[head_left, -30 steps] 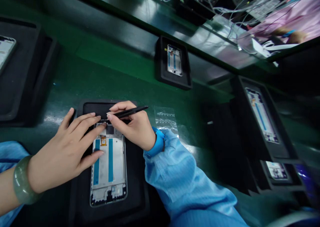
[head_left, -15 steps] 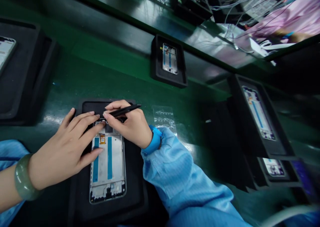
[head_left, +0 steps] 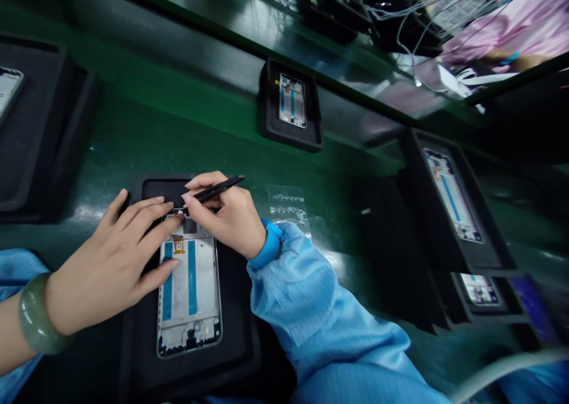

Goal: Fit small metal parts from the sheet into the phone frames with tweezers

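A phone frame (head_left: 204,291) with two blue strips and a small orange flex connector (head_left: 178,246) lies in a black foam tray (head_left: 240,339) in front of me. My left hand (head_left: 120,253) rests palm down over its upper left part, fingers stretched, index fingertip on the top edge. In a pinch, my right hand (head_left: 231,214) holds black tweezers (head_left: 222,187) slanting over the top end of the frame. Their thin tip reaches down beside my left fingertips. What exactly the tip touches is too small to make out.
A black tray (head_left: 291,140) with another phone frame (head_left: 293,101) stands at the back. More trays (head_left: 493,256) are stacked at right, and others (head_left: 33,173) at left. A clear plastic film (head_left: 288,202) lies on the green table (head_left: 178,137). Beyond are cables and a person's pink sleeve (head_left: 520,19).
The whole view has shifted slightly, so things appear a little further left and up. Both hands keep nearly the same pose, with the tweezers still at the top end of the frame.
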### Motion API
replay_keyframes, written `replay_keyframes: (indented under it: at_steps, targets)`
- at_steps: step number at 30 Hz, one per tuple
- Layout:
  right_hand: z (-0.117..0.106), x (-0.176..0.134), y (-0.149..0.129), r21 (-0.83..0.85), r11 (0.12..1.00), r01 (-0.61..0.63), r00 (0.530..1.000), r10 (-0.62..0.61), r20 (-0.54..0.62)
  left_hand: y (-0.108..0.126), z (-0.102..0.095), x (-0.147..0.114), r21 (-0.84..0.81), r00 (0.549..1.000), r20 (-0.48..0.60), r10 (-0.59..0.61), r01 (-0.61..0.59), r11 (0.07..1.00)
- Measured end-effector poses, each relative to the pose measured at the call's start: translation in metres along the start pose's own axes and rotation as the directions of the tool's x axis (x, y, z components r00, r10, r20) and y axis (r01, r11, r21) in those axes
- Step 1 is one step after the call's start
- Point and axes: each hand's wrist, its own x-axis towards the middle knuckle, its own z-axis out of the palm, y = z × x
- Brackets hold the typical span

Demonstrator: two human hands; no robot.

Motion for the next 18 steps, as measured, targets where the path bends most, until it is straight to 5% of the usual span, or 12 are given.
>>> replay_keyframes:
  at_steps: [7, 12, 18]
  targets:
    - [0.0, -0.003, 0.0, -0.223, 0.942, 0.252, 0.967, -0.252, 0.025, 0.002, -0.001, 0.0, 0.013, 1.0, 0.013, -0.003, 0.003, 1.0]
    - [-0.03, 0.011, 0.001, -0.452, 0.868, 0.208, 0.967, -0.251, -0.037, 0.01, -0.002, 0.001, 0.099, 0.999, 0.018, 0.03, -0.031, 0.995]
    - [-0.041, 0.025, 0.021, -0.725, 0.617, 0.304, 0.927, -0.016, 0.375, 0.01, 0.0, 0.0, 0.082, 1.0, -0.002, -0.006, 0.006, 0.997]
